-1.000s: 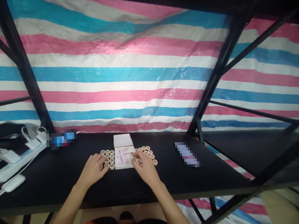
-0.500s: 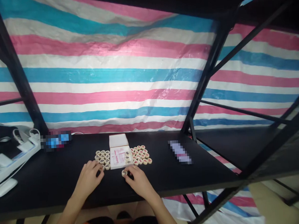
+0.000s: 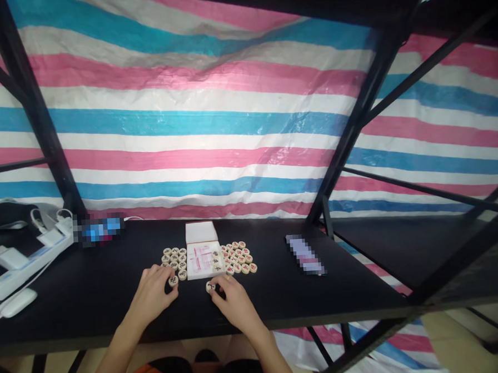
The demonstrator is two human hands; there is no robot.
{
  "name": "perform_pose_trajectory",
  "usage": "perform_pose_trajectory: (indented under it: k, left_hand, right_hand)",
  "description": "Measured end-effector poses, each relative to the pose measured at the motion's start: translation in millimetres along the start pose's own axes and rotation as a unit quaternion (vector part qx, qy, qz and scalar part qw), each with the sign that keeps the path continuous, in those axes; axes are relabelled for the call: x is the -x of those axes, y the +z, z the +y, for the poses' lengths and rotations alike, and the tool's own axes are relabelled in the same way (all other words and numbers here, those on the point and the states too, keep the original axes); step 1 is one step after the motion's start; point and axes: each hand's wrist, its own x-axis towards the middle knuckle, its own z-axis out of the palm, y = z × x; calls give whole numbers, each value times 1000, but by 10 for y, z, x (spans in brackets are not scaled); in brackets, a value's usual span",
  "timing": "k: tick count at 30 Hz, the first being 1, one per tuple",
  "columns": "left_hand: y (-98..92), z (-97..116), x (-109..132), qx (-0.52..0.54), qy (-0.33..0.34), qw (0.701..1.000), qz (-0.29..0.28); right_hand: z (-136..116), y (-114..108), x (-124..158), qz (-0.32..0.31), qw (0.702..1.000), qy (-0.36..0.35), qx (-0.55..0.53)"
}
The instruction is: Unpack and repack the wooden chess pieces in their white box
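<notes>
My left hand [image 3: 154, 291] is at the near end of the left group of xiangqi pieces [image 3: 175, 258], which carry black characters. Its thumb and fingers are closed around one xiangqi piece [image 3: 173, 280] that sits just out of line with the row. Just in front of the open box, my right hand [image 3: 232, 296] pinches another black-marked xiangqi piece [image 3: 211, 287] by its edge, at the table surface. The white box [image 3: 196, 276] stands between the groups with its lid tipped back. A short column of black-marked pieces [image 3: 215, 262] lies along its right inner side.
Red-marked pieces [image 3: 240, 259] stand in rows right of the box. A blurred phone-like object [image 3: 305, 254] lies farther right on the black table [image 3: 275, 296]. On the left are a white power strip [image 3: 31, 264] with plugs and another blurred object [image 3: 103, 230]. Black frame posts [image 3: 343, 154] border the table.
My left hand has drawn its piece slightly toward me, out of the row, and more of that piece shows. My right hand keeps its pinch. The view has shifted slightly.
</notes>
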Motion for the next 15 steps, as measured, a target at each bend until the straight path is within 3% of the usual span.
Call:
perform_pose_trajectory:
  k: [5,15]
  left_hand:
    - [43,-66,5,48,-14,999,11]
    - [105,-142,24,43,8,999,26]
  right_hand:
    - [17,8,6,2,1000,-9,2]
    - [53,20,10,-1,1000,1,2]
